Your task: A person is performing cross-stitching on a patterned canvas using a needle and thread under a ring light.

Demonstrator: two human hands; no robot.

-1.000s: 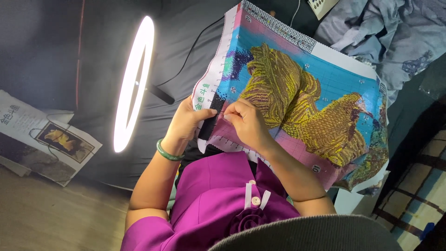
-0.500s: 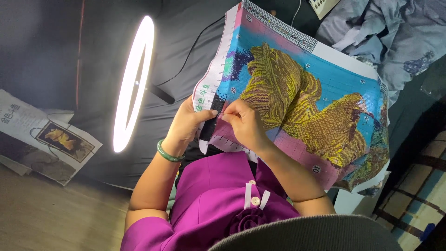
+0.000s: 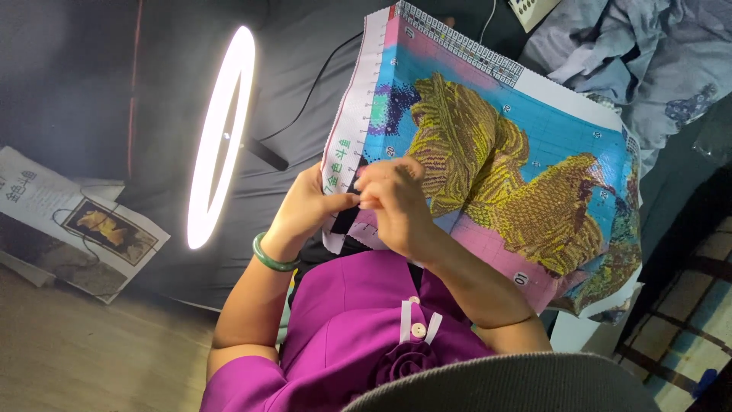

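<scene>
Head view, right hand blurred, hiding canvas edge, tool unseen

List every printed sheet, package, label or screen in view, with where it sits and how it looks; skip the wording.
Printed cross-stitch canvas: centre right, held at its white edge by the left hand and right hand; blue and pink ground, golden-yellow motif.
Printed paper sheet: far left beside the glowing white ring light; white, rectangular, small brown-gold picture.
Pale keypad-like device: top edge, mostly cut off.
</scene>
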